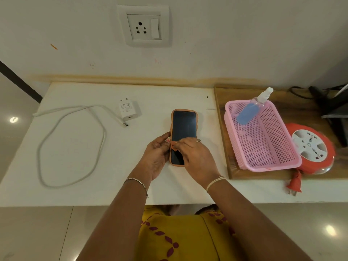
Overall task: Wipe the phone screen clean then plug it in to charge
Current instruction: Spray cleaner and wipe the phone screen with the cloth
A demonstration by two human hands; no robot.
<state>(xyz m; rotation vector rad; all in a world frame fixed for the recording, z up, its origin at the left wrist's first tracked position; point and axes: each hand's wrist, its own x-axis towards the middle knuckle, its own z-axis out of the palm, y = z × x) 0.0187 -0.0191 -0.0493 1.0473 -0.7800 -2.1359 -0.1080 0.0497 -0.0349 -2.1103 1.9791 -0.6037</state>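
Head view. A smooth white desk (79, 147) runs along a pale wall bearing a square white socket plate (144, 26). The phone (183, 129), a dark glossy slab in a rounded orange case, lies flat near the desk's middle, long axis pointing at the wall. The left hand (157, 157) cups the phone's lower left edge, fingers curled against the case. The right hand (195, 157) covers the lower right corner, fingertips pinched on a small orange cloth (174, 146) pressed onto the screen. Left of the phone, open desk separates it from a blocky white charger adapter (128, 110) and a looped white cable (71, 146), whose plug end lies just beside the adapter. To the right, on a wooden board (224, 140), a perforated pink plastic basket (263, 136) holds a leaning clear spray bottle (252, 108) of blue liquid; a round orange extension reel (312, 147) touches the basket.
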